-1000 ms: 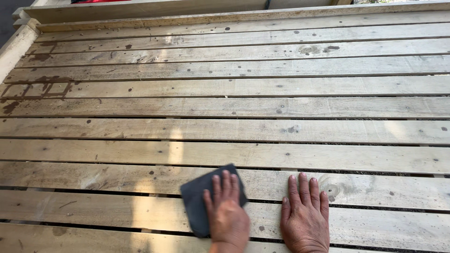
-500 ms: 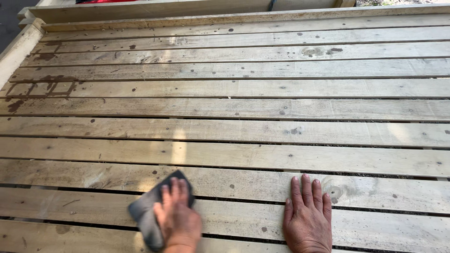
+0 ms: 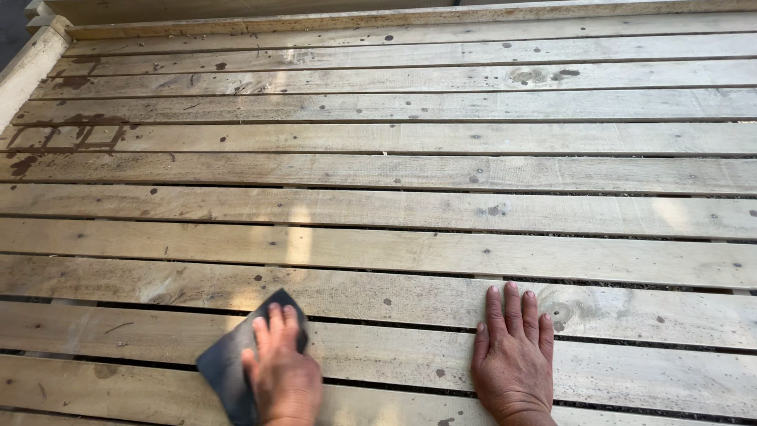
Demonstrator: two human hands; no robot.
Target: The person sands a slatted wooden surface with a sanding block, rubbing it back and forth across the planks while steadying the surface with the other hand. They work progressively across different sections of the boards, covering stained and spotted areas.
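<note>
The left hand (image 3: 282,371) lies flat, palm down, with fingers extended and close together, pressing on a dark grey, roughly square sheet of abrasive paper (image 3: 229,364). The sheet lies on the weathered pale wooden slatted deck (image 3: 394,213), near the lower left of the view, spanning the gap between two boards. One corner of the sheet points away from the person, and its left portion shows beyond the hand. The hand does not grip the sheet; it covers the right part of it.

The right hand (image 3: 514,355) rests flat on the boards, well apart from the sheet, fingers straight and slightly spread, holding nothing. Its fingertips reach a board bearing a round knot (image 3: 561,313), just beside the outermost finger.

The boards run across the view with narrow dark gaps between them. Dark spots and stains are scattered over the boards, with a larger brown stain (image 3: 75,136) at the far left. A pale wooden edge beam (image 3: 27,67) borders the deck at the upper left.
</note>
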